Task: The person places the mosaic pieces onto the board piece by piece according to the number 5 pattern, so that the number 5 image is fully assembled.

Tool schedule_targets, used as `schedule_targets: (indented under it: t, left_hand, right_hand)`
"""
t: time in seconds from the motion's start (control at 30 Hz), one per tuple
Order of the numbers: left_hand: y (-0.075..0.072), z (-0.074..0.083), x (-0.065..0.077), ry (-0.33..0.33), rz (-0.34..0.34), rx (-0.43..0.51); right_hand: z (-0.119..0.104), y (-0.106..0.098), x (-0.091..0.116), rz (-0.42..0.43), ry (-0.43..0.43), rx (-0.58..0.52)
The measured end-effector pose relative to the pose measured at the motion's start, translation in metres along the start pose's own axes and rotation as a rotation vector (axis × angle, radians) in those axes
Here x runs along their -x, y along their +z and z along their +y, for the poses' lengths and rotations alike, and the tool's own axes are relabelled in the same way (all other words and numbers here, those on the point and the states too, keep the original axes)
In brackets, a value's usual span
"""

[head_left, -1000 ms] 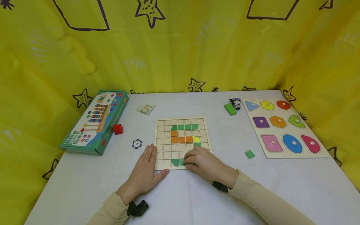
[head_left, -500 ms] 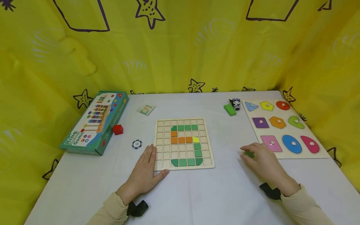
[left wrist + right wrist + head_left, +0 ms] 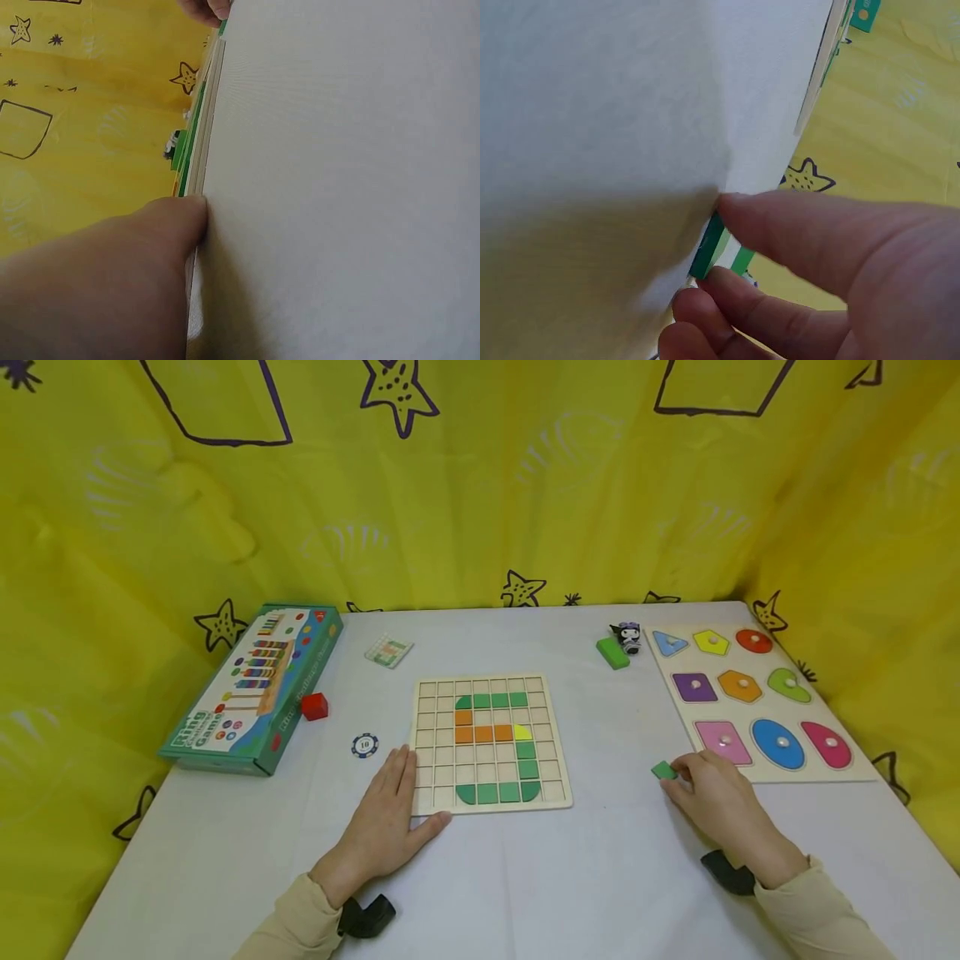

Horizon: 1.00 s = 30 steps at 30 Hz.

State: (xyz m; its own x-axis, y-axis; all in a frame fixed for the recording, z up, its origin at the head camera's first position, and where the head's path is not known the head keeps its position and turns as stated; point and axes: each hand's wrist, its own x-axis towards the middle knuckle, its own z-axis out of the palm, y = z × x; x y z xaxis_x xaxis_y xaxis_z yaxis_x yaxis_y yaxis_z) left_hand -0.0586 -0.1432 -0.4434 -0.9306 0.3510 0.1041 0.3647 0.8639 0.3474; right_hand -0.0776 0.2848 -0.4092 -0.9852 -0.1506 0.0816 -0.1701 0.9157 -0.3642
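Note:
My left hand (image 3: 380,828) lies with straight fingers along the left edge of a wooden grid board (image 3: 435,768), its thumb at the front edge. Green, orange and yellow tiles fill some of the board's cells in an S-like shape. Off to the right, my right hand (image 3: 716,797) pinches a small green square tile (image 3: 663,770) low at the tablecloth. The right wrist view shows the thumb and a finger on opposite sides of this green tile (image 3: 708,246). In the left wrist view, the left thumb (image 3: 184,221) touches the board's side.
A shape puzzle with knobs (image 3: 757,774) lies right of the right hand. Behind stand a green block (image 3: 613,653) and a small figurine (image 3: 630,635). On the left are a game box (image 3: 251,689), red cube (image 3: 315,706), poker chip (image 3: 365,745) and pattern card (image 3: 390,650).
My right hand has left the board's front right, uncovering its green tiles, and moved right to the loose green tile. The left hand has stayed still.

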Motion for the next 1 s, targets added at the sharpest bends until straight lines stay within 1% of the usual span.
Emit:
schedule_targets:
  t: [0.1,0.23,0.3,0.37,0.47,0.6,0.73,0.87,1.0]
  left_hand:
    - [0.0,0.0,0.0,0.007,0.0,0.002]
    - [-0.001,0.0,0.0,0.005,-0.004,-0.002]
    - [-0.002,-0.001,0.0,-0.002,-0.008,-0.009]
    - [-0.003,-0.001,0.0,-0.009,-0.012,-0.018]
    - [-0.003,0.0,0.0,-0.012,-0.017,-0.019]
    - [-0.003,0.003,0.0,-0.004,-0.013,0.008]
    - [-0.002,0.005,-0.001,0.01,-0.004,0.015]
    - [-0.001,0.006,-0.002,0.013,-0.001,0.009]
    - [0.0,0.006,-0.002,0.018,-0.003,0.011]
  right_hand:
    - [-0.002,0.0,-0.003,-0.021,0.007,-0.001]
    - [-0.01,0.001,-0.01,-0.056,-0.011,0.007]
    - [-0.021,0.002,-0.016,-0.07,-0.032,0.0]
    - [-0.036,0.004,-0.025,-0.079,-0.065,-0.017]
    - [-0.064,0.01,-0.036,-0.087,-0.142,-0.06]
    - [-0.102,0.025,-0.049,-0.122,-0.286,-0.11]
    - [-0.135,0.039,-0.059,-0.17,-0.381,-0.165]
    - [-0.158,0.053,-0.07,-0.204,-0.47,-0.196]
    - [-0.17,0.062,-0.076,-0.217,-0.565,-0.181]
